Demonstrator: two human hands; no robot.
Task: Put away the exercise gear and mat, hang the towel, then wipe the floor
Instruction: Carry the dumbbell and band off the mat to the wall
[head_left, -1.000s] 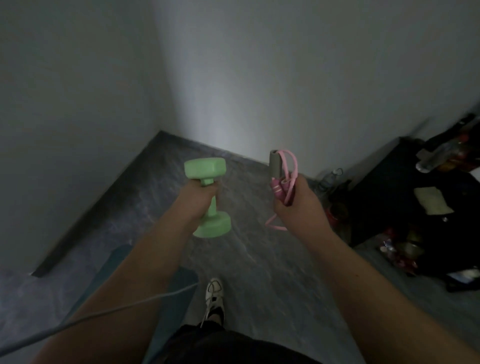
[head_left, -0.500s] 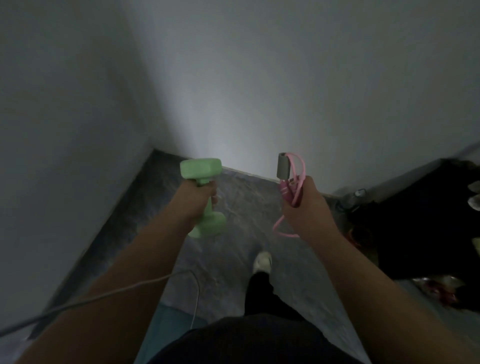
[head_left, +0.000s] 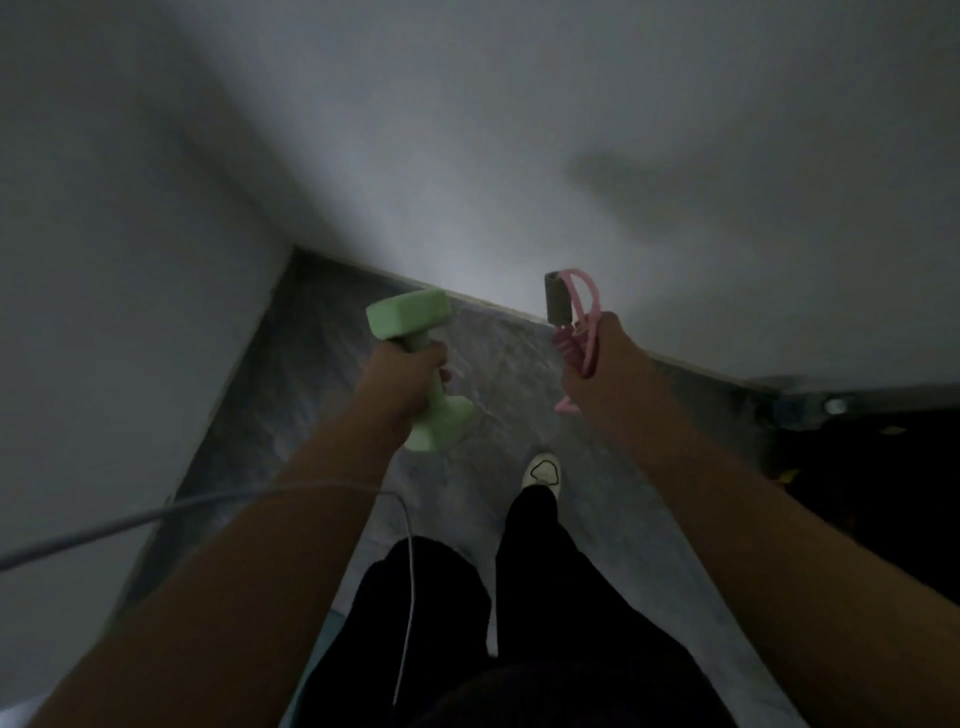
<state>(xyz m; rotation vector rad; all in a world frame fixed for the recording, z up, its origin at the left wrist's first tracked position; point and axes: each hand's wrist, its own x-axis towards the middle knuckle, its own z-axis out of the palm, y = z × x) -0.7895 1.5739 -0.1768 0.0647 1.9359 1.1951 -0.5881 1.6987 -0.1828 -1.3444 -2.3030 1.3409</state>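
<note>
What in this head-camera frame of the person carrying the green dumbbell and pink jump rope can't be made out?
- Head view: the dumbbell grip is hidden inside the left hand.
- Most of the jump rope is bunched in the right hand; its second handle can't be told.
- The dark clutter at right is too dim and blurred to identify.
- The teal mat is a sliver behind the trouser leg.
- No towel in view.

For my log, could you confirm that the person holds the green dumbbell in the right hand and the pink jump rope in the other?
Not quite: the head view shows the green dumbbell in the left hand; the right hand holds the pink jump rope.
</note>
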